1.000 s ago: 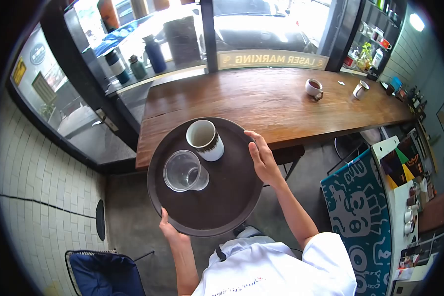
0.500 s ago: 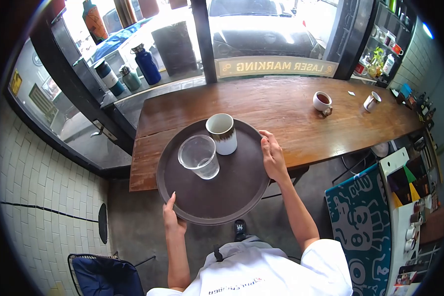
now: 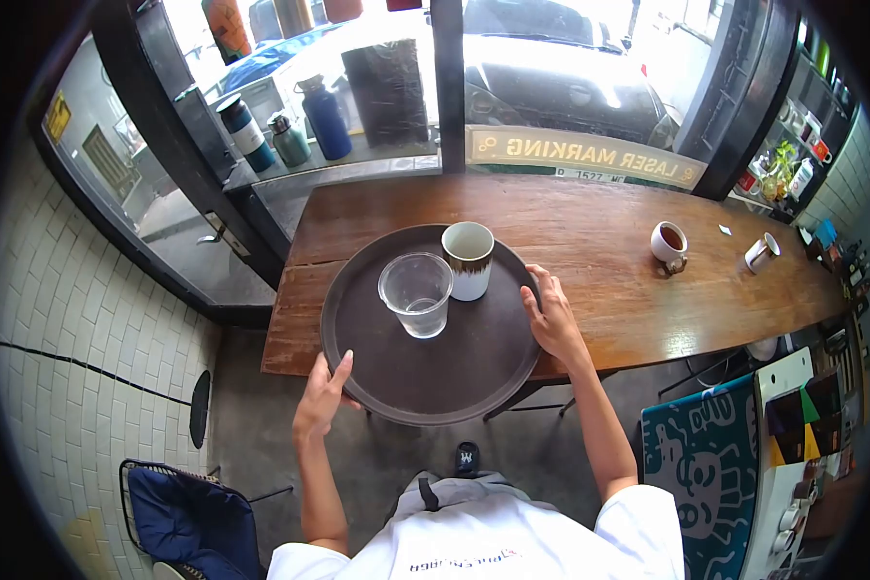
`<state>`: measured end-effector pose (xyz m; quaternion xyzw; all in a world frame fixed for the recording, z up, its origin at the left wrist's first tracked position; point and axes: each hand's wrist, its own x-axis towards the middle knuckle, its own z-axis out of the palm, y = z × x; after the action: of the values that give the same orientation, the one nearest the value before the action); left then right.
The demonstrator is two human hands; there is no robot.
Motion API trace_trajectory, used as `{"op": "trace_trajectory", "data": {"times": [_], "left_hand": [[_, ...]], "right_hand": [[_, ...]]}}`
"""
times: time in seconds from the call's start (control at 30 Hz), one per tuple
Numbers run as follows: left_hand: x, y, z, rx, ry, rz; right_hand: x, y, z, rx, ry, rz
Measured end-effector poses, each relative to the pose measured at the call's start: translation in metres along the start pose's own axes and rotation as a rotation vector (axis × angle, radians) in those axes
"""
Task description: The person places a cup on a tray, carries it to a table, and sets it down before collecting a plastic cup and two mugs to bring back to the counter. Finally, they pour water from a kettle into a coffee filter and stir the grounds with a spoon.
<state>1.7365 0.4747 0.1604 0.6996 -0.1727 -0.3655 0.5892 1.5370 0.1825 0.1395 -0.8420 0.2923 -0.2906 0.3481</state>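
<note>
A round dark tray (image 3: 425,372) overlaps the front left part of the wooden table (image 3: 590,232). My left hand (image 3: 321,398) grips its lower left rim, thumb on top. On the right rim, my right hand (image 3: 553,317) holds on, with the undersides of the fingers partly hidden. A clear plastic cup (image 3: 418,295) stands on the tray, and it looks empty. Just behind it and to its right is a white mug with a brown band (image 3: 470,263), also upright on the tray. Whether the tray rests on the table cannot be made out.
Farther right on the table are a white cup of dark drink (image 3: 668,242) and a white-and-brown mug (image 3: 762,253). Bottles (image 3: 325,118) line the window sill. A chair with a blue cushion (image 3: 188,512) stands lower left, and a teal patterned panel (image 3: 701,474) lower right.
The camera view has shifted, so the table and window sit farther right. The tray is now farther over the table, both cups still on it. Both hands still hold the rim.
</note>
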Motion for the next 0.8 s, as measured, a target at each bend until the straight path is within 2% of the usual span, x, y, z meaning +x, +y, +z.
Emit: {"op": "trace_trajectory", "data": {"times": [0.03,0.1,0.17,0.4,0.47,0.57,0.7,0.77,0.8], "left_hand": [[0.005,0.003,-0.002,0.095,0.042,0.03],[0.01,0.012,-0.005,0.093,0.084,0.01],[0.021,0.017,-0.012,0.211,0.079,0.08],[0.087,0.0,-0.034,0.414,0.102,0.174],[0.099,-0.001,-0.032,0.54,0.182,0.297],[0.11,0.003,-0.025,0.55,0.251,0.379],[0.121,0.007,-0.019,0.616,0.236,0.396],[0.121,-0.001,-0.019,0.633,0.299,0.524],[0.107,0.006,-0.013,0.579,0.307,0.517]], "right_hand": [[0.002,0.001,0.001,-0.015,-0.019,-0.028],[0.002,0.0,0.001,-0.027,-0.033,-0.053],[0.006,-0.003,0.003,-0.059,-0.098,0.024],[0.021,-0.002,0.023,-0.122,0.026,0.079],[0.029,0.004,0.025,-0.138,0.037,0.104],[0.034,-0.004,0.021,-0.169,0.038,0.156],[0.028,-0.006,0.009,-0.12,0.007,0.214],[0.019,-0.001,-0.001,-0.133,0.036,0.229],[0.014,-0.001,-0.01,-0.106,0.068,0.229]]}}
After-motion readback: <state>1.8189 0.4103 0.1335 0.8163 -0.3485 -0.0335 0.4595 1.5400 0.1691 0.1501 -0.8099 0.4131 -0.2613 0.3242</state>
